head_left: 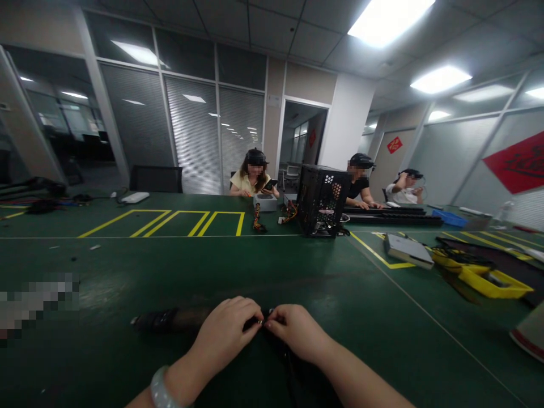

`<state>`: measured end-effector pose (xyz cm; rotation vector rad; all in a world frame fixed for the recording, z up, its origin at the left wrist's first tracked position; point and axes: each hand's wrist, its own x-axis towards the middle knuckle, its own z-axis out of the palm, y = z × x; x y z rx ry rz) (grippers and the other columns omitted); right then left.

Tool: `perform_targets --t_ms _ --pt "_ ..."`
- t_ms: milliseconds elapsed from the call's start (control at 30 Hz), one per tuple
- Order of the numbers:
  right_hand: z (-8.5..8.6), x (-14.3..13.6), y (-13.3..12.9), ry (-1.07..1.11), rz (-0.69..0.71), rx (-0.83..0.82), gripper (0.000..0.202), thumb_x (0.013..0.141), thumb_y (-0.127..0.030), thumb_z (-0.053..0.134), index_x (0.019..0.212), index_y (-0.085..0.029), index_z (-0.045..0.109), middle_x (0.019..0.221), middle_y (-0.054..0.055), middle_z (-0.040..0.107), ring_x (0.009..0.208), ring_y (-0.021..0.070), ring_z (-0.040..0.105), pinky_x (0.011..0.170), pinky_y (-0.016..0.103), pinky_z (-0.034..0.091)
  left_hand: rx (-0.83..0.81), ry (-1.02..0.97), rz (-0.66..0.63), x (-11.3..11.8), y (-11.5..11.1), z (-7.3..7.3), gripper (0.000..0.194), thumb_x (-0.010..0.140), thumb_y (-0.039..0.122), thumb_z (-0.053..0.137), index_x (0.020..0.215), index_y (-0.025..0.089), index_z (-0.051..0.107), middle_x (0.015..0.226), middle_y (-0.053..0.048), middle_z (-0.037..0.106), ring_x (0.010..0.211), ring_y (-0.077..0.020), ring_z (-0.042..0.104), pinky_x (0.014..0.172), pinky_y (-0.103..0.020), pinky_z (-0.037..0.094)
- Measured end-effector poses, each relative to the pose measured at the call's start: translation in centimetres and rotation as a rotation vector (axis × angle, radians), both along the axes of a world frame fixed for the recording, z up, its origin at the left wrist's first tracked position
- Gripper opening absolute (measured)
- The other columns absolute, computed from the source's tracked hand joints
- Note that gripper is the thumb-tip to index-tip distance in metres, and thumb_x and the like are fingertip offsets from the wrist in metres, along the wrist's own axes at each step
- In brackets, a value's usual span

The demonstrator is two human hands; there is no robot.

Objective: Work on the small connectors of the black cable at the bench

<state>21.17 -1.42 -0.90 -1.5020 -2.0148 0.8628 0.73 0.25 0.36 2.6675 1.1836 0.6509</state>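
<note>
Near the front of the green table (204,266), my left hand (232,324) has its thumb and fingertips pinched together around something tiny and shiny. My right hand (297,330) is closed beside it, fingertips almost touching those of the left, pinching something dark that I cannot make out. A dark, long item (164,321) with a small metallic end lies to the left, partly behind my left hand. Below my right hand, dark material (297,374) hangs or lies in shadow; its shape is unclear.
A black computer case (323,201) stands mid-table, near a grey power supply (265,202) with cables. To the right are a silver box (408,250) and a yellow tray (495,282). Several people sit across the table. A pixelated object (34,303) is at left.
</note>
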Motion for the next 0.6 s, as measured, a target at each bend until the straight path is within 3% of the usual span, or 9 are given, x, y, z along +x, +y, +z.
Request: perform_targets --t_ms 600 --pt "-0.44 0.22 0.12 0.028 -0.003 -0.045 0.016 0.088 -0.031 0.059 0.087 -0.019 0.07 0.077 0.0 0.07 0.065 0.0113 0.059 0.055 0.019 0.036 0.008 0.018 0.003 -0.1 -0.09 -0.18 0.016 0.087 0.025 0.056 0.101 0.026 0.062 0.099 0.0 0.065 0.091 -0.0194 0.059 0.078 -0.031 0.043"
